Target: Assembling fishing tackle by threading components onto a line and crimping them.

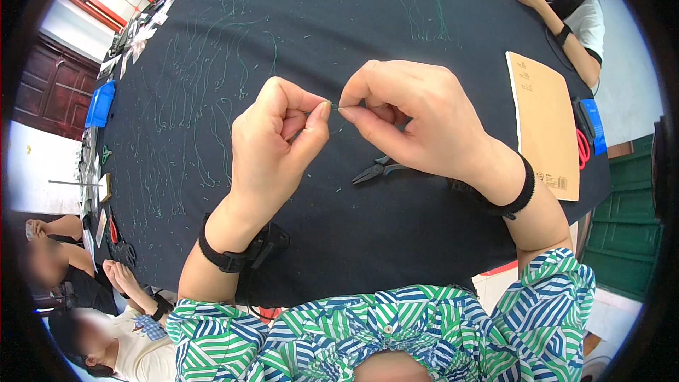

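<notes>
Both of my hands are raised over the black cloth, close together near the middle of the view. Thumb and forefinger of my left hand point(274, 138) are pinched on a thin green thread point(334, 105). My right hand point(428, 117) pinches the same thread a short way off, its other fingers curled in. A fine loose end seems to hang below the fingertips, too thin to trace fully. Under my right hand lies a pair of pliers point(370, 171) with dark jaws, its handles partly hidden by the hand.
Many green threads point(201, 127) lie across the black tablecloth point(318, 240), left and far. A tan paper notebook point(544, 120) and red-handled scissors point(583, 148) rest at the right. Blue packets point(100, 105) sit along the edges. Other people sit at the left and far right.
</notes>
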Action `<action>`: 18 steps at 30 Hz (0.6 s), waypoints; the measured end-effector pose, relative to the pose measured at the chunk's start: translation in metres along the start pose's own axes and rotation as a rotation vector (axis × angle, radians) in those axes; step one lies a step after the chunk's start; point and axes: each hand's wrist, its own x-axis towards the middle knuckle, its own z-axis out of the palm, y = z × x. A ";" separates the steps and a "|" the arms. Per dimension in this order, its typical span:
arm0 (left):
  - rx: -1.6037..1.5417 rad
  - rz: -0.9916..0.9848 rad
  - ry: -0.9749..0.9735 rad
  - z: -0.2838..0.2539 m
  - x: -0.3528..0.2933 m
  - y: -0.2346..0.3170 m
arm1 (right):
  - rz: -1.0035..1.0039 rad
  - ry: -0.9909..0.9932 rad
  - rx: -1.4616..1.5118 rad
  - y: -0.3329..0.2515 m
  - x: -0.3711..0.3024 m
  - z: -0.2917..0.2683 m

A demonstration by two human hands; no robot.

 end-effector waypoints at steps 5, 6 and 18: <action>-0.020 -0.020 0.004 0.000 0.000 -0.001 | 0.090 -0.082 -0.036 -0.004 0.000 -0.004; -0.020 -0.020 0.004 0.000 -0.001 -0.001 | 0.115 -0.079 -0.041 -0.005 -0.001 -0.004; -0.091 -0.031 -0.031 0.000 -0.002 0.001 | 0.071 0.022 -0.032 0.001 -0.004 0.002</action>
